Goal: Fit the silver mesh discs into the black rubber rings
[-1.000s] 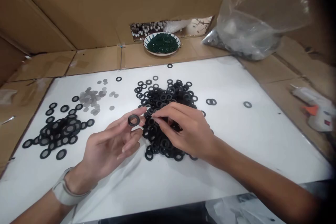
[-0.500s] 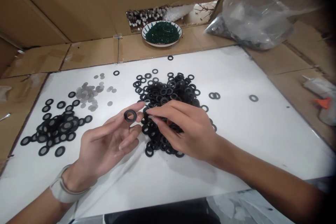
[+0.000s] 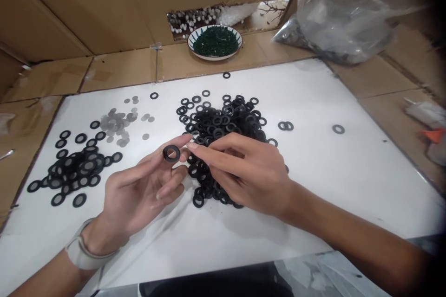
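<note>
My left hand [image 3: 146, 190] is palm up and pinches a single black rubber ring [image 3: 171, 153] between thumb and forefinger. My right hand [image 3: 244, 171] lies over the big pile of black rings [image 3: 223, 123] in the middle of the white sheet [image 3: 348, 181]; its forefinger and thumb reach toward the held ring, almost touching the left fingertips. I cannot make out whether the right fingers hold anything. A watch strap circles my left wrist.
At the left lies a second heap of black rings with grey centres [image 3: 75, 169], and behind it a scatter of grey discs [image 3: 116, 125]. A bowl of dark green beads [image 3: 215, 42] and a clear plastic bag [image 3: 341, 14] sit at the back. Cardboard walls surround the sheet.
My right fingertips have moved left, closer to the ring in my left hand. The view has shifted slightly; the left hand keeps its hold.
</note>
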Tool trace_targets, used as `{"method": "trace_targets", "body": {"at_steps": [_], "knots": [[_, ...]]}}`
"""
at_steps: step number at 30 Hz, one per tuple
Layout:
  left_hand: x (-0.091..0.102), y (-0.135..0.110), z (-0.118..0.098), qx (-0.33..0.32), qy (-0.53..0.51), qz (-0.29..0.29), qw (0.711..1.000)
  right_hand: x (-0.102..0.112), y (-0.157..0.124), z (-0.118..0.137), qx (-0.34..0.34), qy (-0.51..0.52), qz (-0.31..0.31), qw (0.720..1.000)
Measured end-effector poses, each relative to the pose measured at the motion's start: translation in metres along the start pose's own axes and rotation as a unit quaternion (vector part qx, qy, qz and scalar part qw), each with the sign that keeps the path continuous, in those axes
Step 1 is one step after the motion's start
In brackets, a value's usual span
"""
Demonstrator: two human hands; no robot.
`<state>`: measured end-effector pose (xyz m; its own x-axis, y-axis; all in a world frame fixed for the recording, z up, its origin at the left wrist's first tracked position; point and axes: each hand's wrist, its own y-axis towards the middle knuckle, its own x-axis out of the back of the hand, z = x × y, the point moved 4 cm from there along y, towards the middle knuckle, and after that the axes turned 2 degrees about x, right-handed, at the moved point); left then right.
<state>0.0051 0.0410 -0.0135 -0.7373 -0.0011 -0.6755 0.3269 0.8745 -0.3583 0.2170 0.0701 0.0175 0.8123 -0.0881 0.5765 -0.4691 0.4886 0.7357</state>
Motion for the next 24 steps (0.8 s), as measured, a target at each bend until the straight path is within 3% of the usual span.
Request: {"method": "trace_targets", "body": {"at_steps": [8,24], "knots": [[-0.0002,-0.0007,0.001,-0.008,0.019,-0.005,1.0,-0.0007,-0.0023,0.0007,0.0,0.003,0.009,1.0],[-0.0025,-0.0064,-0.0018,-0.08,0.187,0.039,0.978,-0.0042,-0.0061,0.0026,-0.006,0.02,0.008,1.0]]}}
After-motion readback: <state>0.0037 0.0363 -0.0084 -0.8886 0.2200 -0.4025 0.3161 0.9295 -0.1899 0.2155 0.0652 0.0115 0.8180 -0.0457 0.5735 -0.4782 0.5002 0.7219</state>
